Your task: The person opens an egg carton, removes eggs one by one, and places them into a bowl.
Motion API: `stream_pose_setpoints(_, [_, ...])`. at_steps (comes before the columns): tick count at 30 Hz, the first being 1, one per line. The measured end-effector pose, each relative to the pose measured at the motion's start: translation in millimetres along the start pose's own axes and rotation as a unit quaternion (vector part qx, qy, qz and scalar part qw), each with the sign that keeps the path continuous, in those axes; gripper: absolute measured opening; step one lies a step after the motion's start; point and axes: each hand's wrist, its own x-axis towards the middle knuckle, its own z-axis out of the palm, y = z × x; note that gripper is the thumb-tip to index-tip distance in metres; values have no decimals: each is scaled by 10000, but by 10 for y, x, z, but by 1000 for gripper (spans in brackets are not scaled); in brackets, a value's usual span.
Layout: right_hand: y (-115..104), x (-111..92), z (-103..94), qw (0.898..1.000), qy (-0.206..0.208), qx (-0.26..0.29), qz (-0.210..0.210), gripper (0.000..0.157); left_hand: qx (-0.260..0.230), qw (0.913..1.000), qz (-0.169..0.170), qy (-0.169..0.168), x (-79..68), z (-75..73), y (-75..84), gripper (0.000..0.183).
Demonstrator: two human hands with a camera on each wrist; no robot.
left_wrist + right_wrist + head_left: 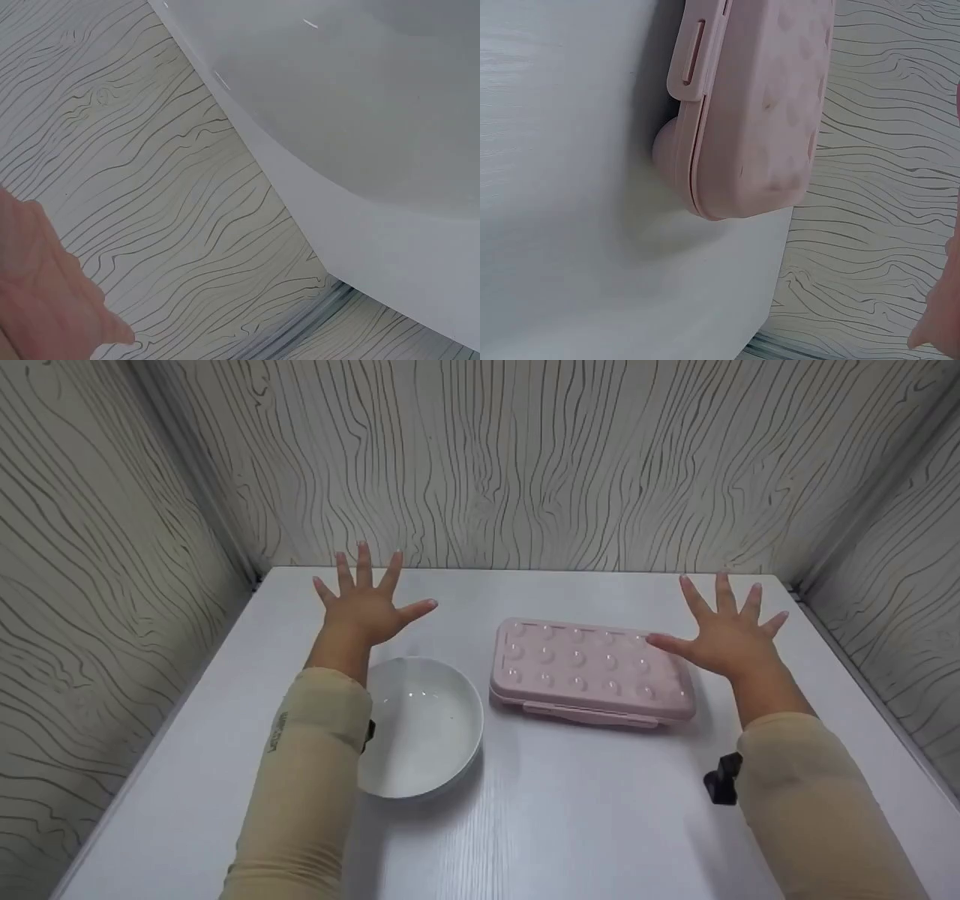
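My left hand (365,611) is spread with straight fingers and holds nothing, just beyond a round white bowl (431,727). The left sleeve hides the bowl's left part in the head view. A pink egg box (592,669) with rows of rounded bumps lies closed to the right of the bowl, its latch facing me. Fingers spread, my right hand (731,641) is at the box's right end, its thumb overlapping the lid in the head view; whether it touches I cannot tell. In the right wrist view the egg box (757,120) shows its latch and rounded underside.
Both things stand on a white table (570,810). Wood-grain patterned panels (480,457) rise behind it and at both sides. A small black camera mount (724,780) sticks out from the right sleeve.
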Motion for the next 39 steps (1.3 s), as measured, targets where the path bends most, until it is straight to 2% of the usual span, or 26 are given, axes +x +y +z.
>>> stream_pose_setpoints(22, [-224, -53, 112, 9990, -293, 80, -314, 102, -538, 9948, 798, -329, -63, 88, 693, 87])
stream_pose_setpoints(33, [-256, -99, 205, 9977, -461, 84, -481, 102, -1042, 9887, 1028, -312, -80, 192, 980, 86])
stream_pose_setpoints(39, [-238, -144, 317, 9970, -555, 115, -533, 101, -1228, 9859, 1098, -301, -94, 325, 1157, 87])
